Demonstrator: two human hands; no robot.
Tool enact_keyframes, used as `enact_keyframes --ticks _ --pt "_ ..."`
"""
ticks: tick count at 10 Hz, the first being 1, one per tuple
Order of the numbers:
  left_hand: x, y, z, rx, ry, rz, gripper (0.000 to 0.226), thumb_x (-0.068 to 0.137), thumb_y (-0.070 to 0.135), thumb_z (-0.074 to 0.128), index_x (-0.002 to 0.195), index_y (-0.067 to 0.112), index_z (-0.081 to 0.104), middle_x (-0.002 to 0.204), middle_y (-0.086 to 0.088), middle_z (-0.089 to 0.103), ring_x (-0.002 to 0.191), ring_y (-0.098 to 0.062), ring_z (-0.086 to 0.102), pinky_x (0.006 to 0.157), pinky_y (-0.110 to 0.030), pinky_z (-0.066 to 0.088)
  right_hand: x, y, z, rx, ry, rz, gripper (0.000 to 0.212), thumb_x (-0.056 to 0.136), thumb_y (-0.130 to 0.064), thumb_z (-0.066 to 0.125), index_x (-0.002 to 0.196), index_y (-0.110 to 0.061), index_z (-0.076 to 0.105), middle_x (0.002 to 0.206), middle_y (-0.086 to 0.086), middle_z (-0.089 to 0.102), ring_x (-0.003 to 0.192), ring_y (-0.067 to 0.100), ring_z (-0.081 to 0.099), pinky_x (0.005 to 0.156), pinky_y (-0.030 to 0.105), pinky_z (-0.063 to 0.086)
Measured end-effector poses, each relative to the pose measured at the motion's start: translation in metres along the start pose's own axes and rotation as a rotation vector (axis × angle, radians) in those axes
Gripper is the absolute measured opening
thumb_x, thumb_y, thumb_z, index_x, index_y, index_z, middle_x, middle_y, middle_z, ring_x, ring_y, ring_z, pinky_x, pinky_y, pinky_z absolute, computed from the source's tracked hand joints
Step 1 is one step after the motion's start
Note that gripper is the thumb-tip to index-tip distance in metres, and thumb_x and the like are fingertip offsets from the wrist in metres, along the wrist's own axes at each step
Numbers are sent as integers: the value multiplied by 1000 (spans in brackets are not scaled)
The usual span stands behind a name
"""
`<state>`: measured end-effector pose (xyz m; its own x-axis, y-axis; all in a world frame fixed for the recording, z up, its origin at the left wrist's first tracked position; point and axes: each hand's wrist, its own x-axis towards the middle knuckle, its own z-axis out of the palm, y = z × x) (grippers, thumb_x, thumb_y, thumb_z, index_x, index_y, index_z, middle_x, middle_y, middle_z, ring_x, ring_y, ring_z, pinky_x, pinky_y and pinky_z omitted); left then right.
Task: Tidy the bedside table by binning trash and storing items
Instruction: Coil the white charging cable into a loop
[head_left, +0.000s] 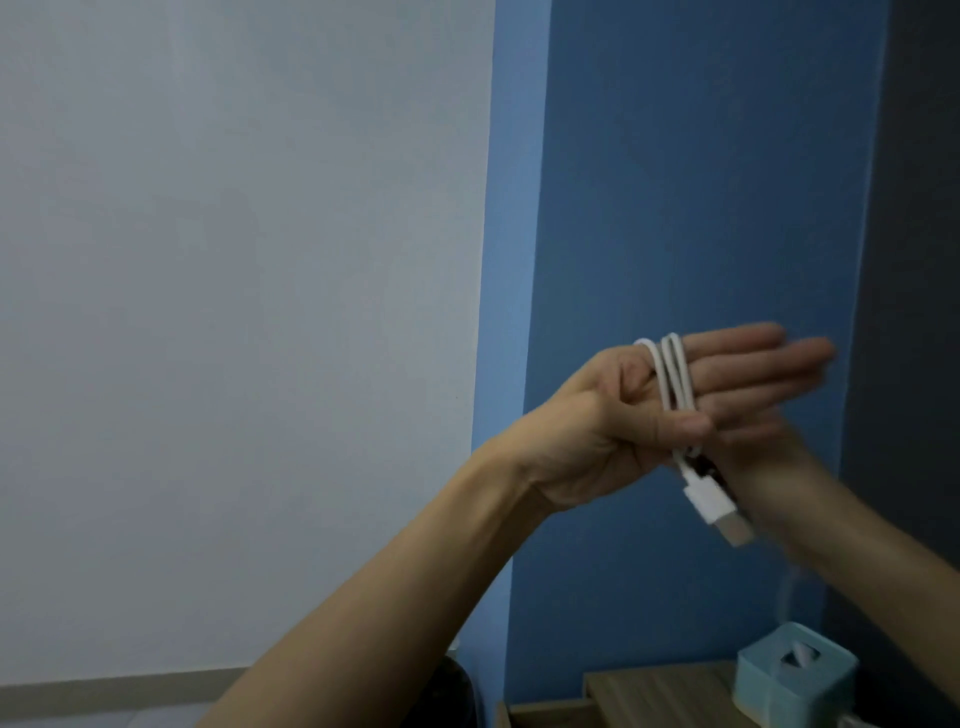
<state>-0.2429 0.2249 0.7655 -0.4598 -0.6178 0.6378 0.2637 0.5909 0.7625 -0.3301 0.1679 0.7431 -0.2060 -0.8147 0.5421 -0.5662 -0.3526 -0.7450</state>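
A white USB cable (672, 374) is wound in loops around the straight fingers of my left hand (613, 415), raised in front of the blue wall. The left thumb pins the loops against the palm. The cable's white plug (709, 501) hangs down below that hand. My right hand (763, 447) sits just behind the left one, blurred and mostly hidden, so its grip cannot be made out. The wooden bedside table (660, 691) shows only at the bottom edge.
A pale teal box (795, 680) with a slot in its top stands on the table's right side. A dark rounded object (457, 691) sits low beside the table. A dark panel (914, 312) fills the right edge, a white wall the left.
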Motion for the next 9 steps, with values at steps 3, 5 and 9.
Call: enact_keyframes --ticks 3,5,9 --pt "-5 3 -32 339 182 -84 64 76 -30 29 135 -8 37 138 -25 44 129 -27 46 106 -31 40 20 20 -60 -66 -522 -1079 47 77 -53 37 67 -18 66 55 -3 56 45 11 49 47 22 34" --pt "-8 -4 -26 429 111 -234 36 76 -16 42 100 6 59 87 2 72 86 -3 66 89 -18 49 30 6 -87 -68 -384 -1229 23 76 -46 52 69 -32 69 39 -11 51 42 8 51 43 23 37" --pt "-8 -8 -4 230 -146 -180 31 90 -13 27 113 -12 47 101 -53 47 68 -10 68 79 -25 50 39 -2 -69 658 -427 -752 8 59 -28 76 65 -25 72 37 -6 51 35 5 37 36 12 29"
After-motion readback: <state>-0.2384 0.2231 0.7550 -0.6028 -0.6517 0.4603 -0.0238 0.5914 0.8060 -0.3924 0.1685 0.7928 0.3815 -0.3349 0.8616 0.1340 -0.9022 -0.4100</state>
